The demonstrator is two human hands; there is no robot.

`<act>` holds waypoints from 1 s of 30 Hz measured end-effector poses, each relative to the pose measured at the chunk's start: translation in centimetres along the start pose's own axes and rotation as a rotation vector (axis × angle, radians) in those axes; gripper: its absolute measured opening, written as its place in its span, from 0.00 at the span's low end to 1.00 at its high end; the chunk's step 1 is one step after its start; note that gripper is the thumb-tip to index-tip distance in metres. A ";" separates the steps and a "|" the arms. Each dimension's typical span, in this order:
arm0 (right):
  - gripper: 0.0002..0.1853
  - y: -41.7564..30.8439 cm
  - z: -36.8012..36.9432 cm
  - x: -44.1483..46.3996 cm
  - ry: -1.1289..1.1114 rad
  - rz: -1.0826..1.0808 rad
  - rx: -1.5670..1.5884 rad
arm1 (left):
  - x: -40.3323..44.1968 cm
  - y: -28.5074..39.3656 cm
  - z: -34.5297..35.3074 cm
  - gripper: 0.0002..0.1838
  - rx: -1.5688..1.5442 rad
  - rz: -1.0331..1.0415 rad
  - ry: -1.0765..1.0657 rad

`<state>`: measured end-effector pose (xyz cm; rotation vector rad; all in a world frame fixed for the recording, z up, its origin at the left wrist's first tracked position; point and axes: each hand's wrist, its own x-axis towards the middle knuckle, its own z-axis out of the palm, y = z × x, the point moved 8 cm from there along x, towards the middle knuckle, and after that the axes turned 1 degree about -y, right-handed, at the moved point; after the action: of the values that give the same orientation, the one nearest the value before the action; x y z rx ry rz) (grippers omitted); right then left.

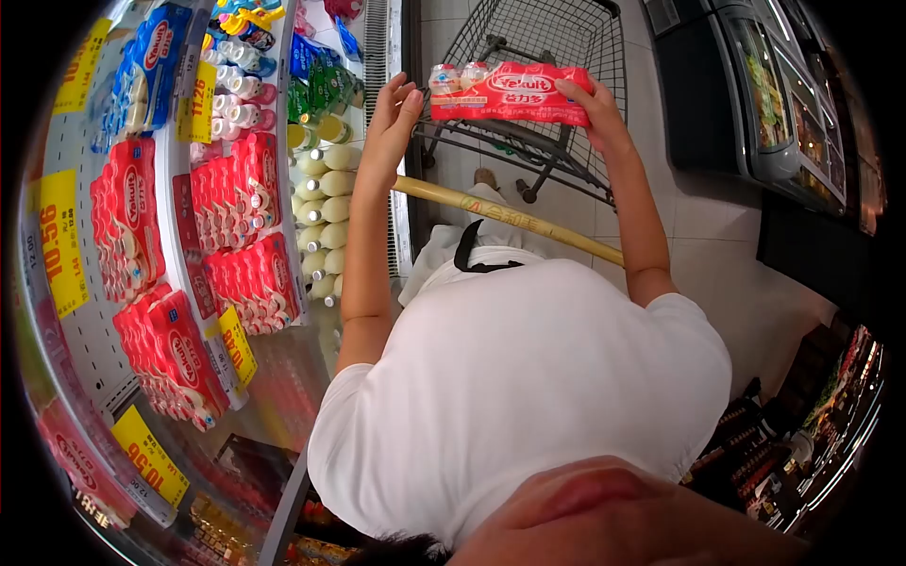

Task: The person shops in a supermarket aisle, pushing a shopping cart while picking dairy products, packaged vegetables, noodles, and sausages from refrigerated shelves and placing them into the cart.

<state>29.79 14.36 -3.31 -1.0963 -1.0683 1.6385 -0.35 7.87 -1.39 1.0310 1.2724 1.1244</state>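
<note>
So the right grip (pixel 602 111) is closed round one end of a red Yakult pack (pixel 519 92), thumb on the front of the wrap. You can read "Yakult" in the oval, with 益力多 under it, and a couple of the little bottles show at the other end. The left grip (pixel 387 123) is open, fingers loosely curved, just beside that bottle end. The pack's up in the air over a wire shopping cart (pixel 566 38). Its yellow handle (pixel 505 215) has some printing on it, but I can't make it all out.

Off to the left is the shelf (pixel 170 189), with more red Yakult packs (pixel 179 354) and a blue Yakult pack (pixel 156 61). Yellow price tags: 11.26 (pixel 195 102) up top, 10.48 (pixel 238 345) lower down, and 10.56 on both the outer tag (pixel 62 243) and the bottom tag (pixel 151 456). Pale bottles (pixel 335 209) are lined up between the red packs and the left forearm, near green-wrapped ones (pixel 326 90) whose label is too small to read.
</note>
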 end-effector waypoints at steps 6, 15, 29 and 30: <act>0.26 3.7 -12.3 2.5 0.335 0.078 -0.156 | 0.9 -4.1 3.6 0.30 0.076 -0.059 -0.056; 0.40 23.3 -25.7 12.8 0.516 0.241 -1.006 | 2.1 -8.7 4.0 0.27 0.423 -0.072 -0.004; 0.33 40.5 -29.6 14.3 0.400 0.519 -0.216 | 4.1 -10.3 4.9 0.22 0.598 -0.221 0.063; 0.31 40.8 -30.1 13.4 0.449 0.531 -0.094 | 4.0 -10.7 4.8 0.22 0.594 -0.281 0.040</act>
<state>47.35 22.22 -52.08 -1.8203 -0.5891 1.6224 4.93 10.10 -12.35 1.2081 1.7772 0.5591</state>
